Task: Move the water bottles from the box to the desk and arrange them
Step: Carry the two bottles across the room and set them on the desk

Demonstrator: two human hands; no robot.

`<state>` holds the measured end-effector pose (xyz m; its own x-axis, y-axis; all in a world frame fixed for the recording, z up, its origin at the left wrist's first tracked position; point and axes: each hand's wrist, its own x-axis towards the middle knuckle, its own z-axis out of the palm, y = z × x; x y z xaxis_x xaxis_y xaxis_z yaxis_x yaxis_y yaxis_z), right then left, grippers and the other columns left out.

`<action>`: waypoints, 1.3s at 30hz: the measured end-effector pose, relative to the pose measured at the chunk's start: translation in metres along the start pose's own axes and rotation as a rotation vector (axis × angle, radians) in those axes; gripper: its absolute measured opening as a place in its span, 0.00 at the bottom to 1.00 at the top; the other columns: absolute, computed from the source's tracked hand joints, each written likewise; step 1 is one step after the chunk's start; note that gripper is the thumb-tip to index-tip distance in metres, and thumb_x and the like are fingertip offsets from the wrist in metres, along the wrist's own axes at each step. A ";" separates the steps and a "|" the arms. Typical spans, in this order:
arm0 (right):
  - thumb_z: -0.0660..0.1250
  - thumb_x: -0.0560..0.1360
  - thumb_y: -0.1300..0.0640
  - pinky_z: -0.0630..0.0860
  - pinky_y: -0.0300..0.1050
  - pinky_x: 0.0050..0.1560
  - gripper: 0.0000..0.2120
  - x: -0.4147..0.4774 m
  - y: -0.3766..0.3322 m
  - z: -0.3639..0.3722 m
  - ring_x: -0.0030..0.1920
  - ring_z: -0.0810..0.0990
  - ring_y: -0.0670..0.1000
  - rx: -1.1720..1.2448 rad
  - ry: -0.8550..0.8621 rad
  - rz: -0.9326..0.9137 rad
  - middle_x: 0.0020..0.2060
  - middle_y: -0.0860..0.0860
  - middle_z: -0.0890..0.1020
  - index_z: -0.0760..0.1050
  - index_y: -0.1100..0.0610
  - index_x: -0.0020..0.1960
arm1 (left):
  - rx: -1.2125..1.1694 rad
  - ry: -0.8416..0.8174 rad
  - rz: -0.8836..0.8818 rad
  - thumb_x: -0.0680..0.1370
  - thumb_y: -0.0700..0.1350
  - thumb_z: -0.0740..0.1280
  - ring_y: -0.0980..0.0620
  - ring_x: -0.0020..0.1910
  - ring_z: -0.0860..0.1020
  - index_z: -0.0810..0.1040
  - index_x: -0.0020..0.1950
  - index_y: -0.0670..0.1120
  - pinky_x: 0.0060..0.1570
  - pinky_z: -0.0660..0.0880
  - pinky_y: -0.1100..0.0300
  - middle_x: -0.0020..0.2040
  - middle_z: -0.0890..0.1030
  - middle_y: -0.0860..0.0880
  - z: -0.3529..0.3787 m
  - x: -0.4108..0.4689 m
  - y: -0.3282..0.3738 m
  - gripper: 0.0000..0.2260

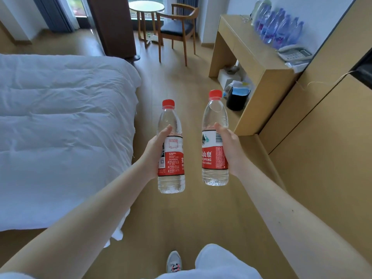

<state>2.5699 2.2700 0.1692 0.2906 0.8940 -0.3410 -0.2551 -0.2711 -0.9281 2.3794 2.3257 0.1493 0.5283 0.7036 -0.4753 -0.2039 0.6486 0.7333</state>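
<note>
A: Where are the two bottles?

B: Both are in the air over the floor, near upright and slightly apart. The left hand (159,152) holds the left bottle (171,150) at about eleven o'clock from the person's shoe (174,261). The right hand (229,150) holds the right bottle (215,141) at about one o'clock.

A: And the fingers (167,129)?

B: On each hand they wrap round the labelled middle, with the thumb lying up towards the shoulder of the bottle. The rest are hidden behind the bottle.

A: How will they handle?

B: They look full and sealed, with red caps on, so I judge them fairly heavy for one hand. The plastic is thin and will give under a hard squeeze. The paper label offers a better hold than the smooth, clear plastic above it, so the waist is the right place to grip. A drop would probably dent a bottle, not break it.

A: Where do they go?

B: To the surface (247,43) at two o'clock, well apart from the hands. A row of bottles (281,31) stands along its wall side, and a telephone (295,54) sits just beside the near end of the row. I'd set each bottle down flat on its base, next to that row and away from the telephone.

A: Anything else around?

B: There is a bed (60,127) at nine o'clock and a dark bin (237,98) under the surface. The box is not in view.
</note>
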 end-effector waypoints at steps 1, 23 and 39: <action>0.66 0.76 0.45 0.80 0.46 0.39 0.26 0.005 -0.001 0.002 0.35 0.82 0.53 0.002 -0.004 -0.008 0.39 0.56 0.82 0.71 0.65 0.64 | 0.009 0.003 0.004 0.68 0.61 0.67 0.49 0.37 0.78 0.70 0.63 0.44 0.39 0.79 0.56 0.44 0.78 0.45 -0.002 0.005 0.003 0.30; 0.67 0.65 0.39 0.79 0.42 0.32 0.36 0.285 -0.109 0.022 0.32 0.83 0.50 0.056 -0.145 -0.045 0.35 0.53 0.83 0.72 0.66 0.61 | 0.063 0.133 0.049 0.68 0.60 0.66 0.48 0.36 0.80 0.71 0.62 0.42 0.37 0.80 0.56 0.44 0.79 0.44 0.002 0.232 0.169 0.29; 0.66 0.71 0.43 0.79 0.41 0.31 0.27 0.423 -0.150 0.023 0.31 0.82 0.50 0.050 -0.101 -0.064 0.34 0.53 0.83 0.73 0.63 0.58 | 0.086 0.098 0.067 0.68 0.61 0.67 0.49 0.34 0.80 0.72 0.61 0.42 0.36 0.80 0.56 0.42 0.79 0.45 -0.004 0.365 0.252 0.29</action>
<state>2.7101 2.6972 0.1673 0.2137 0.9411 -0.2620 -0.2853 -0.1964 -0.9381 2.5181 2.7472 0.1587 0.4320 0.7723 -0.4657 -0.1625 0.5746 0.8021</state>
